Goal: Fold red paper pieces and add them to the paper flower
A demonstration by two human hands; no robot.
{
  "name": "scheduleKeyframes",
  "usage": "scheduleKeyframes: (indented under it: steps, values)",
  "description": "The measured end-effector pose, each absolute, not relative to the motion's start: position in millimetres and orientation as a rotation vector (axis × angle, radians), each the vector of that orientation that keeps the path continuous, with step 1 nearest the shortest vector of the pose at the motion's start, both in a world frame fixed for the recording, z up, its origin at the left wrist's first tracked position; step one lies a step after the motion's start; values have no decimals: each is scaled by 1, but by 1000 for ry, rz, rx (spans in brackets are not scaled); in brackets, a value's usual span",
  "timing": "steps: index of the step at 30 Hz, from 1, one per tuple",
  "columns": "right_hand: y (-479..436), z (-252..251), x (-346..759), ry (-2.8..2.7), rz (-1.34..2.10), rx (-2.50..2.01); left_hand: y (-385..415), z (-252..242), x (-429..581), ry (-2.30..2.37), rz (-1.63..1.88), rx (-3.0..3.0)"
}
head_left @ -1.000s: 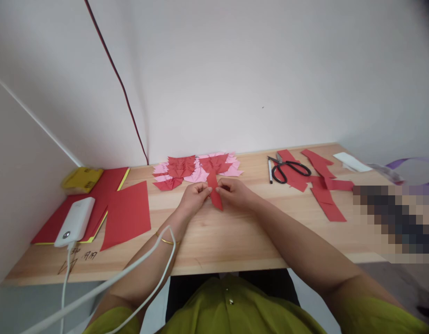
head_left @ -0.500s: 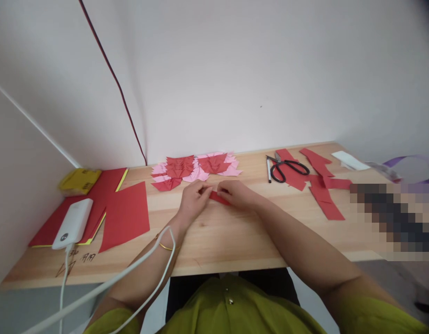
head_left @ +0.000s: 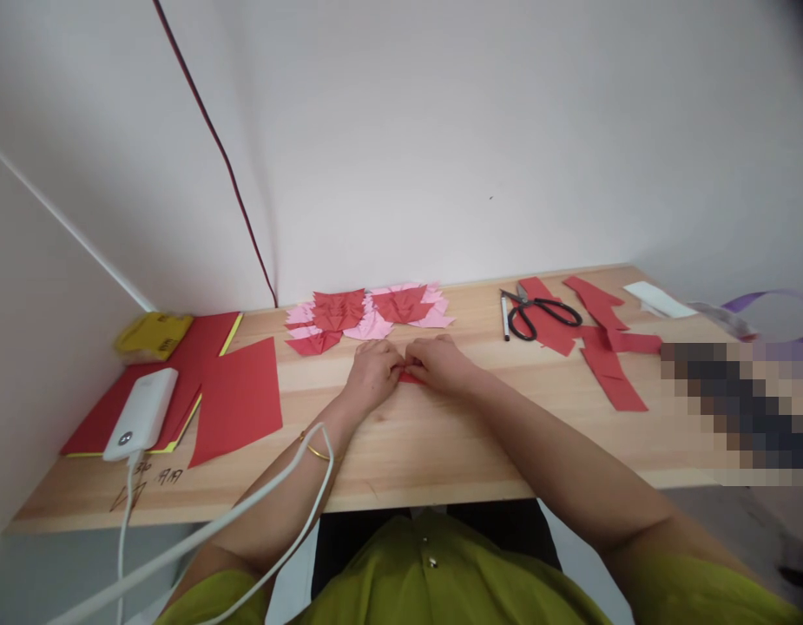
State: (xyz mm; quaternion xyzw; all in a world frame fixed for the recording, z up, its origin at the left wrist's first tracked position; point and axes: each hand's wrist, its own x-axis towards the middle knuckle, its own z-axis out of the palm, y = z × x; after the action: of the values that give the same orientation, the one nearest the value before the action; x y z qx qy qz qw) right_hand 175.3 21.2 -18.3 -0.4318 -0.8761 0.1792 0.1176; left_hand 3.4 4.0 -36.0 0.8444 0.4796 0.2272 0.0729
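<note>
A small piece of red paper [head_left: 410, 377] lies between my two hands at the middle of the wooden table, mostly covered by fingers. My left hand [head_left: 373, 371] pinches its left part, fingers closed. From the other side my right hand [head_left: 438, 363] presses and pinches the same paper, its fingertips close to those of the left. Just beyond the hands, against the wall, lie pleated red paper pieces [head_left: 339, 310] and pink paper pieces [head_left: 370, 326] with pointed ends.
Left, red sheets [head_left: 238, 401], a white power bank [head_left: 141, 415] with a cable, and a yellow packet [head_left: 154, 337]. Right, black-handled scissors [head_left: 537, 312], a pen [head_left: 505, 317], red paper scraps [head_left: 613, 378] and a white strip [head_left: 659, 299]. The cable crosses my left forearm.
My hands have drawn closer together on the red paper, and less of it shows between them. The view has shifted slightly.
</note>
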Motion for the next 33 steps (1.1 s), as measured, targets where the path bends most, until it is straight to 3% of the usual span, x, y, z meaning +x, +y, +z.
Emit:
scheduleKeyframes:
  steps: [16,33]
  values:
    - [26,-21,183,-2512,629,-1294,0,-25,0,1251,533,2502]
    - [22,-10,192,-2465,650,-1579,-4,-22,2,1375,436,2509]
